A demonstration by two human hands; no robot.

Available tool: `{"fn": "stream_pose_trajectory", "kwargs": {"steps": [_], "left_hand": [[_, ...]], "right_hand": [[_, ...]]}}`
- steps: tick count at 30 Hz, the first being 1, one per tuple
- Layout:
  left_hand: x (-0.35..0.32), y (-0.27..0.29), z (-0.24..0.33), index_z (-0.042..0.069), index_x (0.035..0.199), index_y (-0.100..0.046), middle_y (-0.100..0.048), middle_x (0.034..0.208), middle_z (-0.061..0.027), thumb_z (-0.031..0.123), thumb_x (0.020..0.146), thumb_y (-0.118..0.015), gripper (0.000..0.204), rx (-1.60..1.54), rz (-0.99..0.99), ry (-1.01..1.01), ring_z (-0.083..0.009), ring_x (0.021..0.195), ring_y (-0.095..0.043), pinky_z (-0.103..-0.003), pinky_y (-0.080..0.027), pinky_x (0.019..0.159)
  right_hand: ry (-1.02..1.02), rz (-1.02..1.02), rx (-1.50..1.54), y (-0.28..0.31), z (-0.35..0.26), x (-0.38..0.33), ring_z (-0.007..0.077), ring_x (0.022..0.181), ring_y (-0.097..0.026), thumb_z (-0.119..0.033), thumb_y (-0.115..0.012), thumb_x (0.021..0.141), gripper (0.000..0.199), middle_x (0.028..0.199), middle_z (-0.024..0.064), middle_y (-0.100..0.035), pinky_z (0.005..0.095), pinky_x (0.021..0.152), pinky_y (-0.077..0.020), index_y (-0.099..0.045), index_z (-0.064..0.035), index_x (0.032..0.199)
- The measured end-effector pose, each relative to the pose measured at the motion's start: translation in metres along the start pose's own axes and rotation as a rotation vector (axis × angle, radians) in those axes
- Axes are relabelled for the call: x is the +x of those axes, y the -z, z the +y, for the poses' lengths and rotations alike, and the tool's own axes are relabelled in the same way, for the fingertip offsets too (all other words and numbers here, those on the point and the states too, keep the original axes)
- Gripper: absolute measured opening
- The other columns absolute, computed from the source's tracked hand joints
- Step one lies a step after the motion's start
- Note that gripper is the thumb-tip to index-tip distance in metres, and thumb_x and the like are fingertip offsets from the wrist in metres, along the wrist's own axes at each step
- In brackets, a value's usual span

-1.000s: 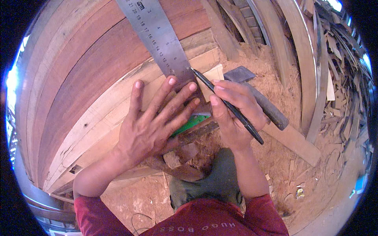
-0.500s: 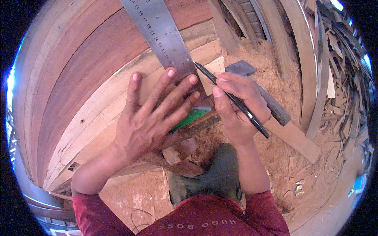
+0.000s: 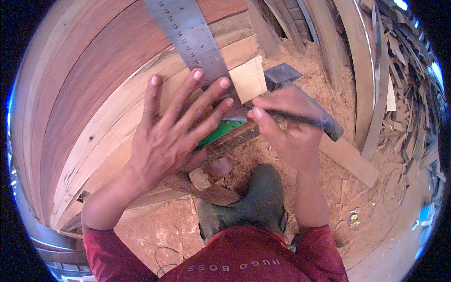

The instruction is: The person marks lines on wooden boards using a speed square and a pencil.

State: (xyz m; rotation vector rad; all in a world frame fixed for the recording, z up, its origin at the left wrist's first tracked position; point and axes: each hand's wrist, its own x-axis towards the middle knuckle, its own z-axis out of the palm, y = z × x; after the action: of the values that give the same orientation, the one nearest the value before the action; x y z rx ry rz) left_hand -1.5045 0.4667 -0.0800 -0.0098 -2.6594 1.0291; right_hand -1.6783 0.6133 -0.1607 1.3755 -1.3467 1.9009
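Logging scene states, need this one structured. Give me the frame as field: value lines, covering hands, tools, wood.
Left hand: fingers spread over the square
Right hand: gripping the pen; motion-blurred
Square parts: metal blade, green stock
Pen: black; tip contact unclear
Planks: side by side, reddish and pale, under the blade
Pale board: right of the blade
Hammer-like tool: beyond the right hand, partly hidden by it
Offcuts: heaped at far right

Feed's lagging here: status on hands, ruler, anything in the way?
Left hand over ruler, fingers spread. Right hand holding pen, blurred. Ruler lies across planks. Hammer close by, possibly obstructing.
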Motion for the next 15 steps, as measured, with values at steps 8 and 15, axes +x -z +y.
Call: {"fn": "stream_pose_trajectory", "kwargs": {"steps": [8,15], "left_hand": [[-0.003,-0.003,-0.001,0.028,0.153,-0.035,-0.023,0.165,0.0032,0.052,0.07,-0.066,0.092,0.042,0.086,-0.018,-0.0237,0.152,-0.022,-0.063,-0.004,0.122],[-0.058,-0.009,-0.02,0.036,0.154,-0.034,-0.024,0.165,0.0068,0.062,0.076,-0.063,0.088,0.291,0.057,-0.014,-0.0249,0.152,-0.025,-0.067,-0.002,0.12]], "right_hand": [[0.112,0.186,0.477,-0.027,-0.021,0.082,0.0261,0.081,-0.074,-0.005,-0.067,0.094,0.017,0.092,0.015,-0.071,0.0324,0.075,-0.0624,-0.066,0.0064,0.106],[0.039,0.442,0.351,-0.031,-0.018,0.016,0.0305,0.087,-0.072,0.001,-0.067,0.09,0.019,0.114,0.0204,-0.064,0.0391,0.073,-0.0627,-0.063,-0.0012,0.109]]}}
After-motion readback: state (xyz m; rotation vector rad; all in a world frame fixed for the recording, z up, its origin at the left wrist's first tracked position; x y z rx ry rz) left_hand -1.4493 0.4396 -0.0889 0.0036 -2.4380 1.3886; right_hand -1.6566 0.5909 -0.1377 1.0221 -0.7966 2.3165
